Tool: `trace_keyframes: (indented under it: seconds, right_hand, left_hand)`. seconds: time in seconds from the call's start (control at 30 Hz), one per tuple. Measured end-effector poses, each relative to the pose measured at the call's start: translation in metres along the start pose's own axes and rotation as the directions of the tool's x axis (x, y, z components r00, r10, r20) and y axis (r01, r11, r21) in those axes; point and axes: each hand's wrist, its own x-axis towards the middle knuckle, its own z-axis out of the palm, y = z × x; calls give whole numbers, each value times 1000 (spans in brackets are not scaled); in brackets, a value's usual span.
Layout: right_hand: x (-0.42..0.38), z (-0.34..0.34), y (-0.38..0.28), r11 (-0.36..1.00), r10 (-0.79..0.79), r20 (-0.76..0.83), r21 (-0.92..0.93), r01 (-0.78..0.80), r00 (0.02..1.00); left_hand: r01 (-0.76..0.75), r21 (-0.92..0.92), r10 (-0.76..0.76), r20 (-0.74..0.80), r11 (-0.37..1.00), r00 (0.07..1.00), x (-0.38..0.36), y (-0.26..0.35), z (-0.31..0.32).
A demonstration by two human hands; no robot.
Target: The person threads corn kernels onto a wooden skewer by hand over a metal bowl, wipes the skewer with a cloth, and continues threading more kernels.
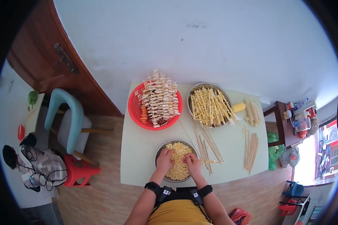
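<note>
Yellow corn kernels [178, 170] fill a metal bowl [157, 152] at the table's front edge. Over the bowl's left part, my left hand [165, 161] has its fingers bent down at the kernels; whether it holds one is too small to tell. My right hand [192, 165], over the bowl's right side, pinches a thin wooden skewer [206, 161] that points out to the right. Loose skewers [201, 146] lie right of the bowl, and another bundle [251, 152] lies farther right. Behind, a metal bowl [190, 108] holds skewers threaded with kernels [210, 105].
A red basin [133, 116] at the back left holds skewers of white pieces [159, 97]. A yellow cob [238, 107] and pale cobs [252, 112] lie at the back right of the table [139, 157]. A blue chair [77, 127] stands left.
</note>
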Motion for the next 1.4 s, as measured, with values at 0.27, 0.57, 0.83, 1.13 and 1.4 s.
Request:
trace_keyframes:
  seconds: [0.27, 0.57, 0.83, 1.13, 1.4]
  right_hand:
    - [-22, -10, 8, 998, -9, 9, -63, 10, 1000]
    - [-22, -13, -31, 992, -104, 120, -62, 112, 987]
    - [-27, -17, -17, 985, -67, 162, -146, 92, 984]
    - [-27, -20, -13, 997, -24, 108, -67, 31, 994]
    - [-18, -13, -21, 997, -74, 127, -16, 77, 989]
  left_hand:
    - [239, -201, -196, 211, 950, 958, -17, -26, 16]
    - [665, -693, -392, 550, 280, 738, -22, -14, 6]
    - [450, -581, -271, 372, 678, 888, -25, -23, 13]
    - [131, -186, -86, 229, 974, 970, -4, 4, 14]
    - [516, -666, -336, 392, 539, 856, -15, -33, 24]
